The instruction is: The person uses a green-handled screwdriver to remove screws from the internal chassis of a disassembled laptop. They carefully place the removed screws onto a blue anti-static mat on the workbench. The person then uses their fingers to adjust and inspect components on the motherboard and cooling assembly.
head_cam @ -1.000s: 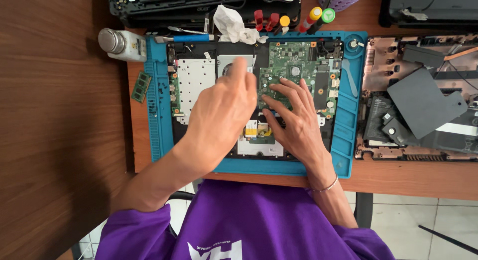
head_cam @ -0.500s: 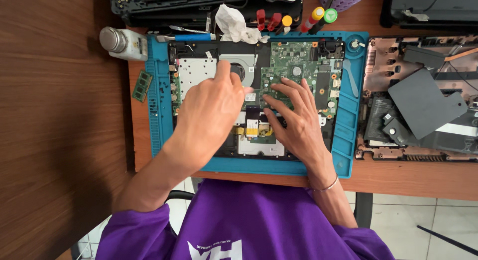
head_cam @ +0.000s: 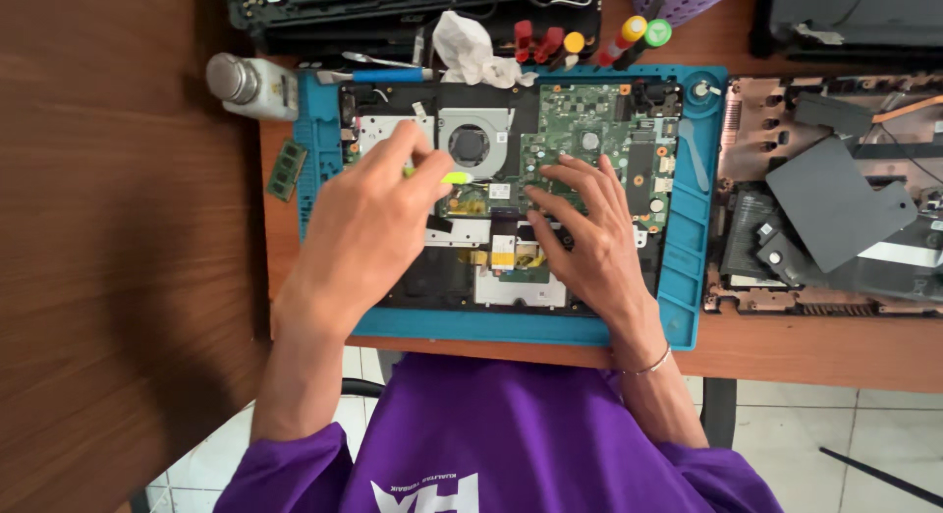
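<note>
Head view: left hand (head_cam: 368,228) pinching yellow-green tool (head_cam: 454,178), shaft hidden; right hand (head_cam: 587,240) splayed flat, covering motherboard (head_cam: 589,144) centre.

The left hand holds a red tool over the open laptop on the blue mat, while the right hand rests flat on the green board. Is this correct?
Not quite: in the head view the tool in the left hand is yellow-green, not red. The rest holds: the open laptop lies on the blue mat, and the right hand rests on the green board.
</note>
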